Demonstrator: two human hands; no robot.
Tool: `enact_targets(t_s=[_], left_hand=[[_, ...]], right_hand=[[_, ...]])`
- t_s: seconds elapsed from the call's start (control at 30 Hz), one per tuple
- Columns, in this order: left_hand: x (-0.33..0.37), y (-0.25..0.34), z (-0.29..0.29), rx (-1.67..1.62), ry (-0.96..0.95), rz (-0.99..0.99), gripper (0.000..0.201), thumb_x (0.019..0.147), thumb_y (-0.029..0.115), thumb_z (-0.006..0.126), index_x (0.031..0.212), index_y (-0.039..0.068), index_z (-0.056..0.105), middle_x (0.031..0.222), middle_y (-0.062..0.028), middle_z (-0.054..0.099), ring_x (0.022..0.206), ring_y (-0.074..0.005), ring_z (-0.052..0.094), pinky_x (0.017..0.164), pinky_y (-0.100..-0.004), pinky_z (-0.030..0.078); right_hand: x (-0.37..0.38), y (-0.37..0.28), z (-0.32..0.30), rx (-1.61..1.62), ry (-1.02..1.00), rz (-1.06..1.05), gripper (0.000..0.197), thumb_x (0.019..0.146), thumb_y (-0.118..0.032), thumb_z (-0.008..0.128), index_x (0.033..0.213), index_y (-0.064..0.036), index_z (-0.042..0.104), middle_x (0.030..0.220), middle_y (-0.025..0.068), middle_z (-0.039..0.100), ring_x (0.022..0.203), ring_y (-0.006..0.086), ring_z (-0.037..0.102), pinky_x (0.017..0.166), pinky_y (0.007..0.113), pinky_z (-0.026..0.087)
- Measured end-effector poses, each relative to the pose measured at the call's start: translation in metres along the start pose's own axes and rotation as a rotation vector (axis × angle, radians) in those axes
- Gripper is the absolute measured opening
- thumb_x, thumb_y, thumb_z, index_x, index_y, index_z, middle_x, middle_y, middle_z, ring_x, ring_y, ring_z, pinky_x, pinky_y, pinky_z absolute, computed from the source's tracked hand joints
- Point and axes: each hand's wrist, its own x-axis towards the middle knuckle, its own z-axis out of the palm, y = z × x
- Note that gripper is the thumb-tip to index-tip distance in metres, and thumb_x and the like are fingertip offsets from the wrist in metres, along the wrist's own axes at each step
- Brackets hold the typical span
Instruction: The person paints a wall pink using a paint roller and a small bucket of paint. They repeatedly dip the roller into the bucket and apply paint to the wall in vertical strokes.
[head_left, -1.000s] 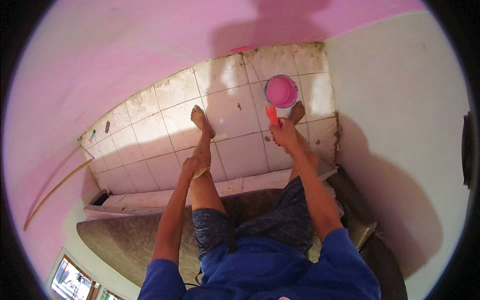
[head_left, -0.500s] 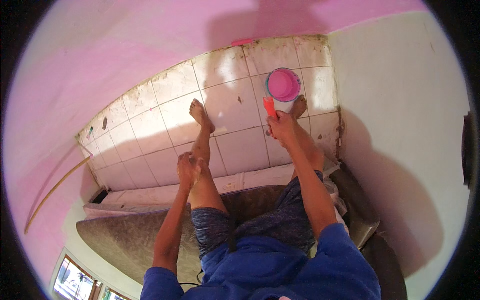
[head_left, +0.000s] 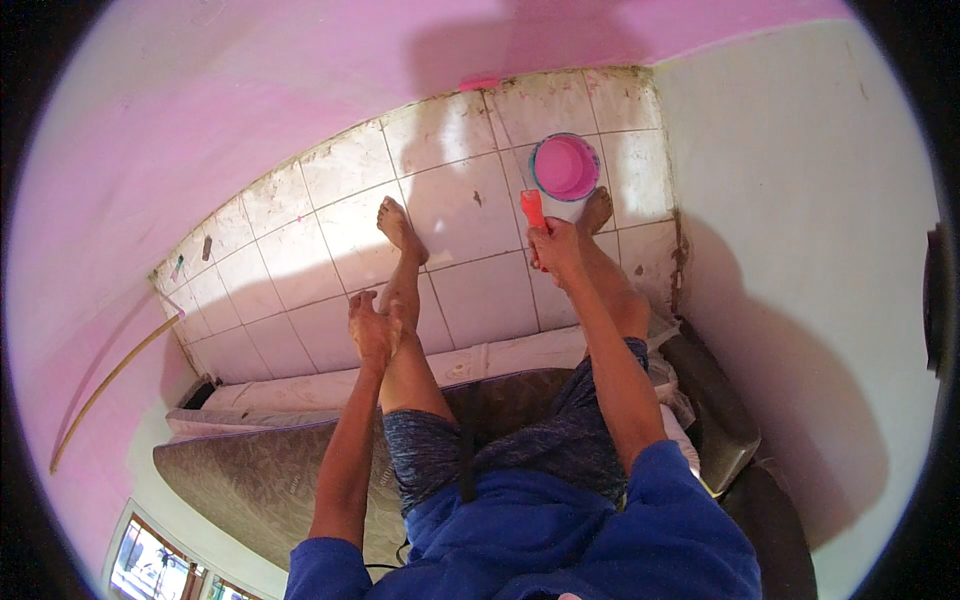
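My right hand [head_left: 556, 247] is wrapped round a bright red-orange tool with a flat far end, which looks like a paintbrush [head_left: 531, 206]. It points away from me, just short of a bucket [head_left: 567, 166] that holds pink paint. Whether the brush carries paint I cannot tell. My left hand [head_left: 375, 332] hangs in front of my left shin with its fingers apart, holding nothing. My bare feet stand on the tiles, the right one beside the bucket.
A pink wall [head_left: 250, 90] rises ahead, a pale wall [head_left: 790, 200] to the right. Behind my legs stands a brown patterned mattress [head_left: 270, 470]. A thin stick [head_left: 110, 390] leans at the left. Small scraps [head_left: 207, 248] lie on the tiled floor [head_left: 460, 210].
My right hand has shifted slightly left, and the brush has tilted a little with it. My left hand has risen slightly and its fingers have spread. The bucket looks unmoved.
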Motion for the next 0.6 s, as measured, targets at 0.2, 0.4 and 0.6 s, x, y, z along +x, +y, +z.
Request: enact_targets(t_s=[0.2, 0.4, 0.6], left_hand=[[0.002, 0.002, -0.001, 0.015, -0.019, -0.013, 0.042, 0.076, 0.029, 0.065, 0.105, -0.001, 0.058, 0.107, -0.0198, 0.056, 0.103, -0.0371, 0.053, 0.09, -0.0437, 0.044], [0.002, 0.005, -0.006, -0.01, -0.033, -0.006, 0.043, 0.076, 0.028, 0.065, 0.107, 0.0, 0.058, 0.109, -0.0201, 0.056, 0.105, -0.0362, 0.053, 0.091, -0.0427, 0.044], [0.002, 0.011, -0.009, -0.005, -0.033, -0.043, 0.042, 0.075, 0.026, 0.066, 0.108, 0.0, 0.058, 0.111, -0.0204, 0.056, 0.106, -0.0356, 0.053, 0.091, -0.0423, 0.044]], right_hand=[[-0.009, 0.001, -0.015, -0.157, 0.051, -0.002, 0.017, 0.082, -0.018, 0.056, 0.078, -0.0009, 0.056, 0.054, 0.0043, 0.054, 0.039, 0.0139, 0.051, 0.033, 0.031, 0.039], [0.005, -0.004, -0.031, -0.121, 0.016, 0.049, 0.015, 0.083, -0.016, 0.059, 0.078, -0.0023, 0.056, 0.055, 0.0021, 0.052, 0.042, 0.0106, 0.05, 0.035, 0.026, 0.038], [-0.053, -0.045, -0.04, -0.064, 0.006, 0.078, 0.013, 0.085, -0.016, 0.058, 0.085, -0.0021, 0.058, 0.056, 0.0026, 0.054, 0.045, 0.012, 0.052, 0.037, 0.028, 0.039]])
